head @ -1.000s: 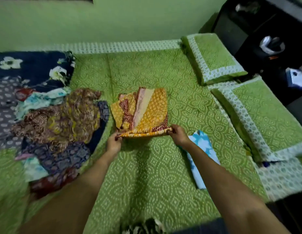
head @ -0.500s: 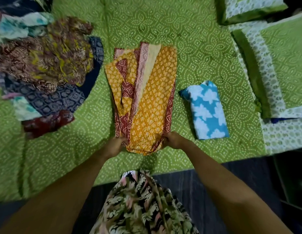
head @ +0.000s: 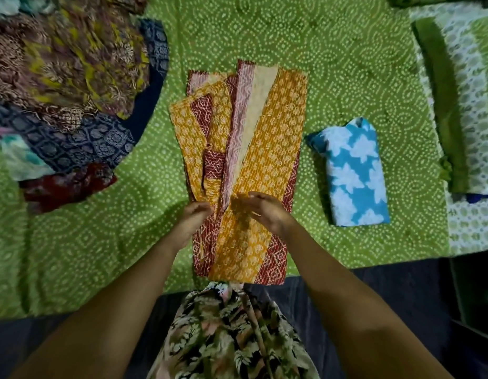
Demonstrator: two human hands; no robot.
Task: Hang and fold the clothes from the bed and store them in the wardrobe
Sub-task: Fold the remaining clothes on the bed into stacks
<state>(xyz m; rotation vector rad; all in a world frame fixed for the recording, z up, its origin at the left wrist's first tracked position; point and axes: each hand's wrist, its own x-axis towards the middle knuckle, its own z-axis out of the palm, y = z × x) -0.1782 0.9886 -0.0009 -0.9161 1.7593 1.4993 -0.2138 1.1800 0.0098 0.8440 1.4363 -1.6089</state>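
Observation:
A yellow and maroon printed garment (head: 267, 138) lies as a long folded strip on the green bedspread (head: 333, 64), its near end reaching the bed's edge. My left hand (head: 193, 220) rests at the strip's left edge with loosely bent fingers. My right hand (head: 264, 212) hovers flat over the middle of the strip, fingers straight and pointing left. Neither hand grips the cloth. A folded blue and white garment (head: 352, 173) lies to the right of the strip. A pile of unfolded clothes (head: 68, 86) covers the left of the bed.
Green pillows with white borders (head: 456, 91) lie along the right side of the bed. The dark floor (head: 387, 296) shows below the bed's edge. My floral clothing (head: 226, 337) fills the bottom centre. The wardrobe is out of view.
Both hands pulled the garment toward the bed's edge, stretching it out long, then let go of its near end and moved up over its middle. The view tilted further down.

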